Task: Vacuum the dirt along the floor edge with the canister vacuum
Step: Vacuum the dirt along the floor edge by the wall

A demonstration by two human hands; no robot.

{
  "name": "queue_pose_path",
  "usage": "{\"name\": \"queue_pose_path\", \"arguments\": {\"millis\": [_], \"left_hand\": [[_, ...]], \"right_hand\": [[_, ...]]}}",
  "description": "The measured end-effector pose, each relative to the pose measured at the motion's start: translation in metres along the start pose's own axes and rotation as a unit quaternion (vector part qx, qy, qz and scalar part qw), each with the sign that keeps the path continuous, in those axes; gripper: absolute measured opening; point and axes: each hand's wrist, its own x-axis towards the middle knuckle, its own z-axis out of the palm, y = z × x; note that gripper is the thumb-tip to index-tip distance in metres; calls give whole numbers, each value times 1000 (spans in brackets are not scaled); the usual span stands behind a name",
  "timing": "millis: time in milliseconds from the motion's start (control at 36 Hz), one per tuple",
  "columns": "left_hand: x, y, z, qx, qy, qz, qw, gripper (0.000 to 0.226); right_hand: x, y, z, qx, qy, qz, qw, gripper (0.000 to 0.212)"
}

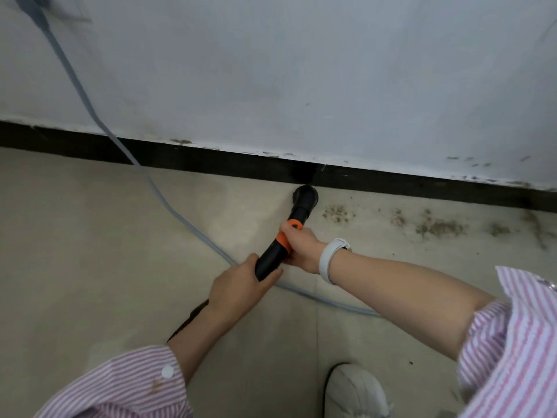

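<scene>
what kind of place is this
Probably a bare indoor room, maybe under renovation: a scuffed white wall meets a black baseboard, with dirt on the pale floor.

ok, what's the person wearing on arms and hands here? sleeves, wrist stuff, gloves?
Both hands are bare, no gloves. The left hand comes out of a pink-and-white striped shirt sleeve with a buttoned cuff and a white button. The right hand has a white wristband, likely a watch or fitness band; its striped sleeve is pushed up past the elbow, leaving the forearm bare.

Black, orange-banded vacuum wand (281,236) angled down, nozzle (305,195) beside dirt (437,226).
</scene>
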Motion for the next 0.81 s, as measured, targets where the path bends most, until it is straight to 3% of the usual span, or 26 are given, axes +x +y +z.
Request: {"name": "queue_pose_path", "arguments": {"millis": [278,417,667,806], "left_hand": [[28,54,27,19,-21,64,998,44],[37,61,27,41,-21,72,996,47],[-4,59,-44,105,-112,36,987,43],[-48,72,-93,103,-122,1,987,39]], "right_hand": [[9,-3,-71,60,55,-2,997,24],[18,-5,-77,74,47,-9,996,34],[-26,-11,-45,135,-4,71,988,26],[-85,-35,-24,154,-23,82,984,40]]}}
